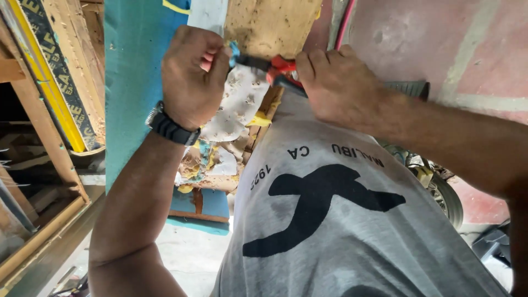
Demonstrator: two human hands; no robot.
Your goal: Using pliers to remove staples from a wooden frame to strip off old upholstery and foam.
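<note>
Against a torn teal panel, the left hand pinches peeling white covering; the right hand grips red-handled pliers.

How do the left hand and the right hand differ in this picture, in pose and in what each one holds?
The left hand is a closed fist around the black end of the tool; the right hand lies flatter, its fingers over the red part. The left wrist wears a dark wristwatch; the right wrist is bare. The left hand is in front of the teal panel; the right hand is above the grey shirt. Both grip the same tool.
</note>
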